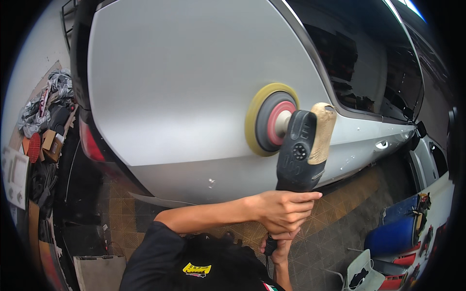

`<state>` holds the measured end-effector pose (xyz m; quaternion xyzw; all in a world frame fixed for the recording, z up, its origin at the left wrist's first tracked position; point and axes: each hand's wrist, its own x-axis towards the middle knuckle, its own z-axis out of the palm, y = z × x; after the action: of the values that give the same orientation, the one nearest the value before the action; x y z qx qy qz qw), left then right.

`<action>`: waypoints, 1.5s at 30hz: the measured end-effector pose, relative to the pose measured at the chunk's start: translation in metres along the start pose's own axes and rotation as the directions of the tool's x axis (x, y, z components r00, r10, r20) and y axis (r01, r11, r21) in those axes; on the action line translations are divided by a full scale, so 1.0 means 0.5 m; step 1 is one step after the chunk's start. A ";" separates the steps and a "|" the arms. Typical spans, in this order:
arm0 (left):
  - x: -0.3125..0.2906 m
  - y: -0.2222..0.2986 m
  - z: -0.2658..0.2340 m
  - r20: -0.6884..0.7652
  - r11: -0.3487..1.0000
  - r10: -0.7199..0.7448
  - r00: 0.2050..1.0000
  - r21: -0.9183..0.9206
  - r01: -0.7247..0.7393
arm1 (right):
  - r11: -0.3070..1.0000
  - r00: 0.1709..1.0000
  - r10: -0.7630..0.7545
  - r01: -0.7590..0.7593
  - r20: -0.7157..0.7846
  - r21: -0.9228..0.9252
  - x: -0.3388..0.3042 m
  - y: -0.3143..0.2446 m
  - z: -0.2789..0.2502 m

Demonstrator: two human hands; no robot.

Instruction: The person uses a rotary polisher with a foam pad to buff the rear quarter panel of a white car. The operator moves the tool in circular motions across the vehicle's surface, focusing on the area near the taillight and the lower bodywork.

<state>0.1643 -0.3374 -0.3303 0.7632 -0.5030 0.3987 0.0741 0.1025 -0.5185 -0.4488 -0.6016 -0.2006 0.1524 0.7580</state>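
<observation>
A black polisher [297, 160] with a tan, worn side grip [324, 133] points up and away from me. Its round pad, yellow at the rim with grey and red rings [259, 119], lies against the silver side panel of a car [179, 97]. My left hand [284, 211] is closed around the rear of the polisher's body, index finger stretched along it. Just below, my right hand [281, 248] is wrapped round its tail end, where a black cord [268, 246] comes out; the left hand partly hides it.
A dark car window [349, 53] and a door handle [382, 145] lie to the right, a red tail light [92, 143] to the left. At lower right are a blue drum [391, 240] and a pale chair [361, 266]. Boxes [52, 144] and silver wrapping [36, 114] pile up at left.
</observation>
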 end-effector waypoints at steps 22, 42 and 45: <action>-0.250 0.231 -0.226 -0.150 0.790 -0.245 0.958 0.541 0.287 | 0.818 0.939 0.284 -0.132 0.193 -0.561 -0.116 -0.007 0.159; 0.091 -0.032 0.254 -0.168 0.911 0.213 0.963 -0.321 -0.257 | 0.998 0.892 0.040 -0.016 -0.449 0.058 -0.020 0.083 -0.086; 0.123 -0.058 0.289 -0.190 0.918 0.173 0.966 -0.323 -0.228 | 0.989 0.866 0.094 -0.024 -0.491 0.146 0.028 0.065 -0.083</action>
<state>0.2764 -0.4411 -0.3768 0.6489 -0.6329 0.3699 0.2039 0.1356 -0.5397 -0.4868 -0.5738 0.0301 0.0292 0.8179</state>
